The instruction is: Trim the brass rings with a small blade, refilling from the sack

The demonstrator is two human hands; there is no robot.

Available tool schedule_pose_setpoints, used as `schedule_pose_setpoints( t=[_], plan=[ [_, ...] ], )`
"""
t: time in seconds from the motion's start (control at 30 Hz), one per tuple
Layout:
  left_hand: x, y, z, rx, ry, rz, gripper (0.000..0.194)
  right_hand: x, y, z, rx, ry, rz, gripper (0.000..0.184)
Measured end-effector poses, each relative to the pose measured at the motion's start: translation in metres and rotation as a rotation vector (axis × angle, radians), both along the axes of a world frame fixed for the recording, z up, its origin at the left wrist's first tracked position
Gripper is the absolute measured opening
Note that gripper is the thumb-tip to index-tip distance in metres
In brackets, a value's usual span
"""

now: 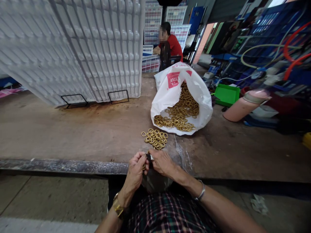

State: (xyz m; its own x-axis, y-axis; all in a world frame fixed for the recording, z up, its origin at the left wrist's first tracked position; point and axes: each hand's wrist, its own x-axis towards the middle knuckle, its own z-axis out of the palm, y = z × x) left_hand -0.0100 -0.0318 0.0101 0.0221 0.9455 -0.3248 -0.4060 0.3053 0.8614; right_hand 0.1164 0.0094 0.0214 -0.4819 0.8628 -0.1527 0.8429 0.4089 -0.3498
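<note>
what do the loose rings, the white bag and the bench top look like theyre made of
Loose rings: probably brass or brass-coloured metal, going by their golden sheen.
White bag: likely plastic, smooth with a slight gloss; its wall creases and its rim flops.
Bench top: seemingly wood or board, dull brown, stained and worn.

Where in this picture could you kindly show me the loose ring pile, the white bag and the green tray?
Loose ring pile (pixel 156 139): head view, middle of the heap.
White bag (pixel 163 99): head view, on its white wall.
Green tray (pixel 226 94): head view, on its bare inside.
</note>
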Motion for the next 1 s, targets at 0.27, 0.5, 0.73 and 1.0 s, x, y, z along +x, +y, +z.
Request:
schedule_pose_setpoints(
  t=[0.27, 0.5, 0.73, 1.0],
  plan=[
    [0.000, -0.013, 0.004, 0.001, 0.015, -0.048, 0.030, -0.002, -0.001, 0.003, -0.013, -0.139, -0.053, 0.025],
    [0.001, -0.024, 0.015, -0.068, -0.231, -0.164, 0.025, 0.027, 0.013, -0.002, 0.130, 0.033, -0.243, 0.032],
    [0.004, -0.017, 0.001, -0.175, -0.240, -0.099, 0.034, 0.058, 0.060, -0.021, 0.254, 0.030, -0.419, 0.024],
    [0.000, -0.002, -0.024, -0.239, -0.282, -0.109, 0.047, 0.057, 0.072, -0.043, 0.271, -0.036, -0.372, 0.030]
  ],
)
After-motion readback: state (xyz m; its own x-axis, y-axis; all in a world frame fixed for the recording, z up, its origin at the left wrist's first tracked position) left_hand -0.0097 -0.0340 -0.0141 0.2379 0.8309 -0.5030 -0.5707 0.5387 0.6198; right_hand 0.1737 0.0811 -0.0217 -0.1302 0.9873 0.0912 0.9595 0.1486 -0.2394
